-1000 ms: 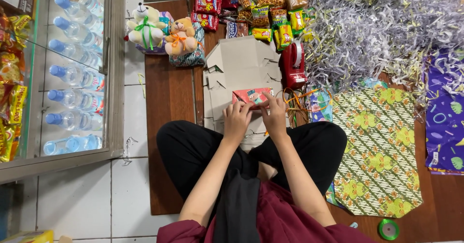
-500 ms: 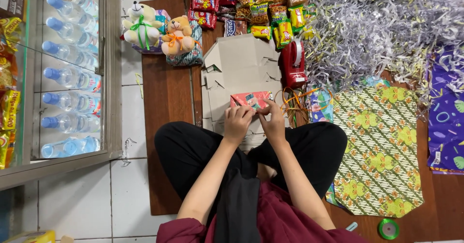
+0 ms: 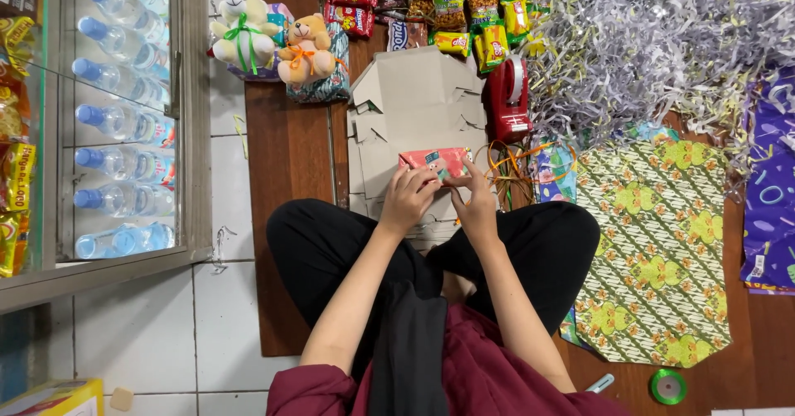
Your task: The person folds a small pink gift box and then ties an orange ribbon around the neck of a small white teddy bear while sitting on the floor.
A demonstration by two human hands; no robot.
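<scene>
I sit cross-legged on the floor and hold a small red-wrapped box [image 3: 436, 161] in front of me with both hands. My left hand [image 3: 407, 198] grips its near left side. My right hand [image 3: 472, 201] presses fingers on its near right side. The box rests over a stack of flat grey cardboard boxes [image 3: 414, 101] lying on a brown wooden surface.
A red tape dispenser [image 3: 508, 100] stands right of the cardboard. Snack packets [image 3: 464, 10] and shredded silver paper [image 3: 654, 43] lie beyond. Two teddy bears [image 3: 273, 39] sit at left, near a glass cabinet of water bottles [image 3: 120, 126]. Patterned green wrapping paper [image 3: 654, 250] and a green ribbon roll [image 3: 667, 386] lie right.
My hands keep working on the red-wrapped box; the fingers have shifted slightly along its near edge. The view has tilted a little.
</scene>
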